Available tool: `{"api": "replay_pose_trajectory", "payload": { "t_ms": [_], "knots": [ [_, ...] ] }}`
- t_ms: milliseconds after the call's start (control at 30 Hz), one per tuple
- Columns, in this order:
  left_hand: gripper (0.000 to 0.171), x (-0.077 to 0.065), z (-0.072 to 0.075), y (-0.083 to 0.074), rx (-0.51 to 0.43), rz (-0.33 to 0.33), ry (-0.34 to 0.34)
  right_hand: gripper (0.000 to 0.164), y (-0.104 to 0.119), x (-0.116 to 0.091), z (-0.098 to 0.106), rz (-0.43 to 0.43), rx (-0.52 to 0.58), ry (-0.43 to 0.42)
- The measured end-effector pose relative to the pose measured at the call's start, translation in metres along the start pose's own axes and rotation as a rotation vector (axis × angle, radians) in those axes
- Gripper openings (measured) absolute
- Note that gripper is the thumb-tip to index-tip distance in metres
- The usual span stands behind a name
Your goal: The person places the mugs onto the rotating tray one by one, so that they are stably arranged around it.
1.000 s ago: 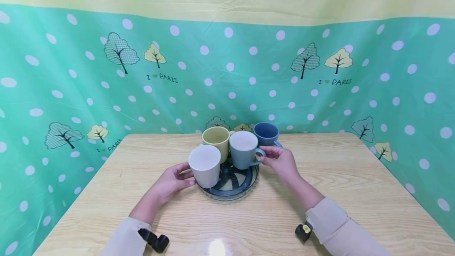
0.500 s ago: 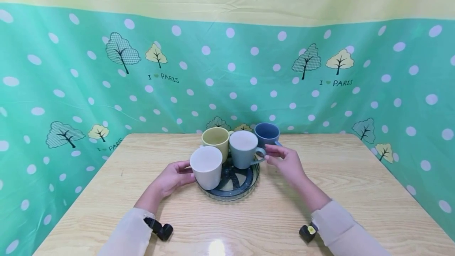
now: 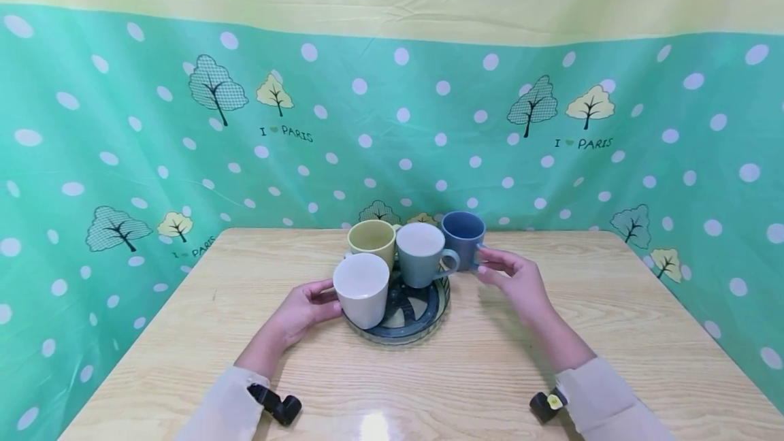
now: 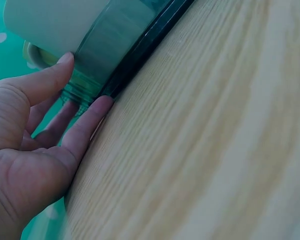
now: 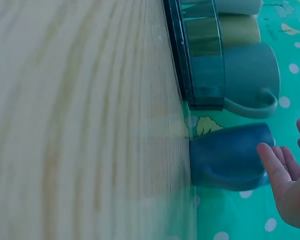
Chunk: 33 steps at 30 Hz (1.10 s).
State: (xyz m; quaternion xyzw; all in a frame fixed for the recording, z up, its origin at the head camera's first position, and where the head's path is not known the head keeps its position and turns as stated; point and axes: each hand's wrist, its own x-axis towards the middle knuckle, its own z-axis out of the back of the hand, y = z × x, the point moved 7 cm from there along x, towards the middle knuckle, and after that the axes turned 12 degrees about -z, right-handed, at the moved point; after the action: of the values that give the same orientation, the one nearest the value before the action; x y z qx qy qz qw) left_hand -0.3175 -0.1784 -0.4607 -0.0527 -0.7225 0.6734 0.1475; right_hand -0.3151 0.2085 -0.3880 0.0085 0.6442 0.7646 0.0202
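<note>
Around a round, see-through dark blue tray (image 3: 422, 329) stand a white mug (image 3: 363, 298), a yellow mug (image 3: 371, 233) and a grey-blue mug (image 3: 420, 260). To the tray's right, a dark blue mug (image 3: 462, 240) stands directly on the table, as the right wrist view shows. My left hand (image 3: 303, 312) is at the tray's left side by the white mug, fingertips at the tray wall (image 4: 115, 45) in the left wrist view. My right hand (image 3: 517, 284) has its fingertips at the dark blue mug's handle, its fingers loosely extended; contact is hard to tell.
The wooden table (image 3: 392, 386) extends in front of the tray and to both sides. A green dotted curtain (image 3: 392, 135) hangs behind the table's back edge. Both sleeves carry small black wrist cameras (image 3: 284, 408).
My right hand has moved right, away from the grey-blue mug's handle to the dark blue mug's handle. My left hand stays beside the white mug and the tray.
</note>
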Motion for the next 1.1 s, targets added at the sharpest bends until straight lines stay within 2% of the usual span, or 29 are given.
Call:
{"api": "replay_pose_trajectory", "payload": {
  "t_ms": [100, 300, 700, 1100],
  "knots": [
    [0.065, -0.002, -0.001, 0.0, 0.015, -0.02, -0.011, 0.045, -0.002, 0.001, 0.005, 0.002, 0.004, -0.016],
    [0.067, -0.007, 0.002, 0.0, 0.023, -0.017, -0.041, 0.043, -0.003, 0.004, 0.012, -0.015, -0.017, -0.049],
    [0.067, -0.008, -0.002, 0.0, 0.016, -0.016, -0.062, 0.038, 0.001, 0.013, 0.027, 0.007, -0.079, -0.142],
    [0.068, -0.011, -0.006, -0.001, 0.01, -0.01, -0.078, 0.038, -0.004, 0.019, 0.034, -0.008, -0.118, -0.171]
  ]
}}
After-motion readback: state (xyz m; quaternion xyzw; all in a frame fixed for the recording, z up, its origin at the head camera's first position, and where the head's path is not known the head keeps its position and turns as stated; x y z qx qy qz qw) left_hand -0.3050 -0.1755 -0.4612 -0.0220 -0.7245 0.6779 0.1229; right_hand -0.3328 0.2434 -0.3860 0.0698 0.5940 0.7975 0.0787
